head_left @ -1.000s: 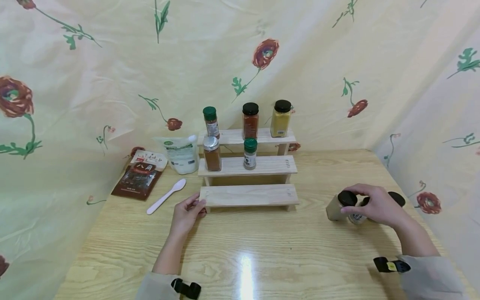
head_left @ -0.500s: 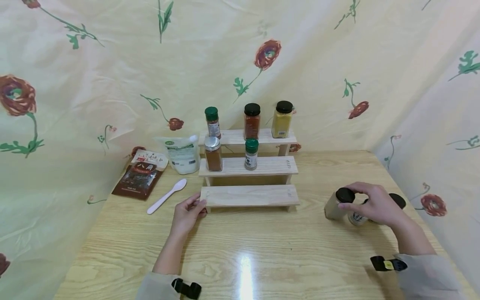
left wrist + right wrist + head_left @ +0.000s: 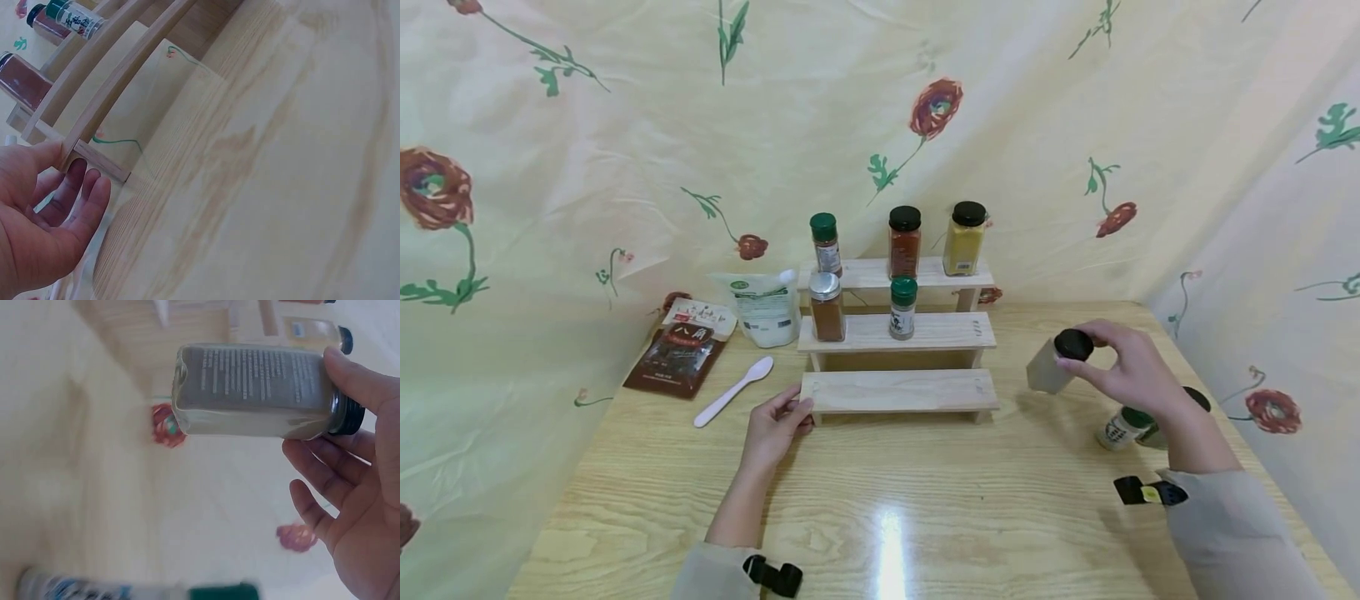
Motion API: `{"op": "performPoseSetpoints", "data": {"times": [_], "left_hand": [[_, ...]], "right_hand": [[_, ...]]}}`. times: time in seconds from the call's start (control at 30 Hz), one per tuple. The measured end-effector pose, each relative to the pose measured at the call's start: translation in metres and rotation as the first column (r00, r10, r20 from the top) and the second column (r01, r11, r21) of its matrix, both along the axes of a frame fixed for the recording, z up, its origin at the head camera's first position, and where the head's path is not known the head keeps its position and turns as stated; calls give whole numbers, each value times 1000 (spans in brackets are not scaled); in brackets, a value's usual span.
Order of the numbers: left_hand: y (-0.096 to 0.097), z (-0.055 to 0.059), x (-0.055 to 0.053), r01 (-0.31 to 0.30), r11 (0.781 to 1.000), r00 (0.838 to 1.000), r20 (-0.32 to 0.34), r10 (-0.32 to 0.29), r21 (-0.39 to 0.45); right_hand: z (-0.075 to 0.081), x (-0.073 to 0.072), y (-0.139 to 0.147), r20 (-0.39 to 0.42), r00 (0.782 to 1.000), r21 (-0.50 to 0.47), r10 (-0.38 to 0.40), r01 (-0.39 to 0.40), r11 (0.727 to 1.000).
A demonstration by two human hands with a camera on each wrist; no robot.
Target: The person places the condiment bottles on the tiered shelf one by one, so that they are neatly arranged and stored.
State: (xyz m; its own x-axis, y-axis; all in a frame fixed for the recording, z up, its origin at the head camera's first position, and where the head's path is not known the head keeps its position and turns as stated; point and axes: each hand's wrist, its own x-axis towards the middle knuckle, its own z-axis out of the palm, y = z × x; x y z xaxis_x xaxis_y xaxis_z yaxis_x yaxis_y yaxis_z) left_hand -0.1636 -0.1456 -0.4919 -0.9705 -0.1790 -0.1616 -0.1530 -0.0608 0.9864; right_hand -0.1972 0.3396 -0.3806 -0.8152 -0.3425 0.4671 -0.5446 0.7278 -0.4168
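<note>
My right hand (image 3: 1138, 371) grips a square spice jar (image 3: 1047, 371) of grey-beige powder just below its black lid, thumb on one side and fingers on the other. It hangs tilted over the table, right of the wooden spice rack (image 3: 898, 392). In the right wrist view, small print covers the near side of the jar (image 3: 250, 387). My left hand (image 3: 775, 429) holds the left end of the rack's lowest step. The left wrist view shows the thumb of that hand (image 3: 44, 212) on top of the board and the fingers curled beneath.
Several spice jars, among them a yellow one (image 3: 962, 242), stand on the rack's upper two steps. A green-capped shaker (image 3: 1120, 429) and a black-lidded jar (image 3: 1195, 400) stand at right. Left lie a white spoon (image 3: 733, 392), a brown packet (image 3: 681, 350) and a white pouch (image 3: 763, 308).
My right hand has lifted the grey-beige jar off the table and carried it away and left, leaving the green-capped shaker in view. My left hand stays on the rack.
</note>
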Motion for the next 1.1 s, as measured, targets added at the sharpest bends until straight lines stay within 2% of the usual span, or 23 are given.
{"op": "performPoseSetpoints", "data": {"times": [0.4,0.6,0.77,1.1], "left_hand": [[-1,0,-1,11,1000,1000,14,-11,7],[-1,1,-1,14,1000,1000,15,-14,1],[-1,1,-1,13,1000,1000,10,-13,-2],[0,0,1,6,1000,1000,10,-6,-10]], "right_hand": [[34,-22,-27,-47,998,-11,32,-33,999],[48,-31,-41,-24,1000,-17,13,-13,1000],[52,-41,-55,-28,999,-15,31,-31,999],[54,-57,-84,4,992,-31,126,-126,992]]}}
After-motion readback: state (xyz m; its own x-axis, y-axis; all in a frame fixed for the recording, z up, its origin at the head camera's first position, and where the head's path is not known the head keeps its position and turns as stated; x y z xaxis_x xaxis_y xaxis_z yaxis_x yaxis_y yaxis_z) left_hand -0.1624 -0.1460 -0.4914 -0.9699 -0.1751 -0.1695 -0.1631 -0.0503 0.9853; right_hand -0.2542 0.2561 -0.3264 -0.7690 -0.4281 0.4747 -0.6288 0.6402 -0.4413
